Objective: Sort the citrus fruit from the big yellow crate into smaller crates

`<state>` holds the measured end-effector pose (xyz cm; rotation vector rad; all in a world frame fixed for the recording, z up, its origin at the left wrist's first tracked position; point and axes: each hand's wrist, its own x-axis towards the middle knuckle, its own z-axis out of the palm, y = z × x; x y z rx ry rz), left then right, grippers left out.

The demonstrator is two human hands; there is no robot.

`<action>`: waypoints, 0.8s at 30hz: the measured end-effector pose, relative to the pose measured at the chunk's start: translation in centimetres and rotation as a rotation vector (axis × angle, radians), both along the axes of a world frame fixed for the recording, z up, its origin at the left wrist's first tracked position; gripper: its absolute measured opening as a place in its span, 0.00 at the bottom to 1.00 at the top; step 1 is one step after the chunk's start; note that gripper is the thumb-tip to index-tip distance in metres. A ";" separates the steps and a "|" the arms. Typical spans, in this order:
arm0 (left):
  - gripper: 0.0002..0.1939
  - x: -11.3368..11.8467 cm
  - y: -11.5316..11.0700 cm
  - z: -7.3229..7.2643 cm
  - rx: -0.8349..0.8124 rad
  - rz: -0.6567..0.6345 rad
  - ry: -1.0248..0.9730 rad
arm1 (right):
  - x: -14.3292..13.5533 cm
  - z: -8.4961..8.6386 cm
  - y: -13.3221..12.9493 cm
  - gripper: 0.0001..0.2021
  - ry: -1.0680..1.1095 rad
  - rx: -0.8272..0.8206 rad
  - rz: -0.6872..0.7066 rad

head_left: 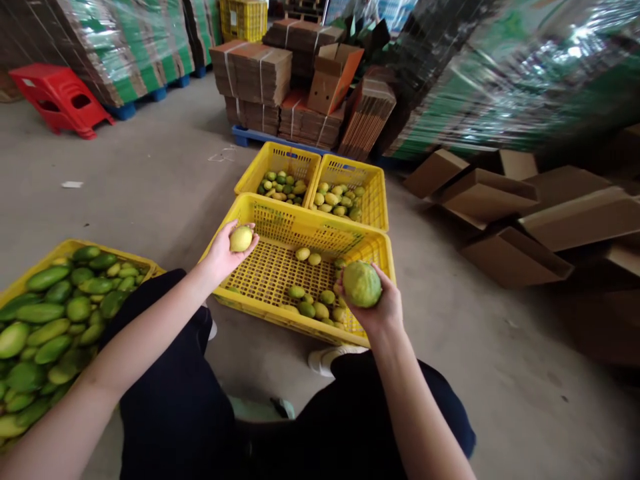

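Observation:
A small yellow lemon [241, 239] rests in my left hand [226, 252], palm up with the fingers curled round it, over the left side of the near yellow crate [300, 217]. My right hand [389, 308] grips a larger, bumpy green citrus fruit [362, 284] above that crate's right end. Inside the near crate, two yellowish lemons [308, 256] lie toward the back, and several green and yellow ones [320, 310] are gathered at the front right. My right hand and its fruit hide part of that corner.
Behind stand two smaller yellow crates [277, 153] [383, 193] holding lemons. At left, another crate [150, 262] is heaped with long green fruit [49, 278]. Open cardboard boxes [493, 193] lie at right. Flattened boxes [255, 70] sit on a blue pallet; a red stool [60, 100] is far left.

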<state>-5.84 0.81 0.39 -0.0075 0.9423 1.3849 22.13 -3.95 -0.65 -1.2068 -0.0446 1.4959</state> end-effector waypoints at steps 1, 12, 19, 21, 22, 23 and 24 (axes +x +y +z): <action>0.04 0.0 0.0 0.1 0.007 -0.004 -0.006 | 0.1 0.2 -0.1 0.07 -0.003 0.000 -0.023; 0.02 -0.1 -0.7 0.8 0.029 -0.061 0.016 | 1.5 0.0 -1.0 0.10 -0.089 0.088 -0.105; 0.09 -0.1 -0.3 0.0 -0.112 -0.177 -0.008 | 1.8 -1.7 -1.1 0.16 0.086 0.115 0.029; 0.11 0.1 -0.2 -0.1 -0.111 -0.220 -0.009 | 1.6 -2.0 -1.1 0.14 0.117 0.105 0.027; 0.11 0.2 -0.2 -0.1 -0.104 -0.231 -0.006 | 1.5 -2.0 -1.1 0.13 0.120 0.112 0.022; 0.11 0.3 -0.2 0.0 -0.095 -0.234 -0.004 | 1.4 -2.1 -1.0 0.12 0.122 0.126 0.020; 0.11 0.4 -0.3 0.1 -0.086 -0.234 -0.004 | 1.3 -2.1 -1.0 0.11 0.125 0.145 0.022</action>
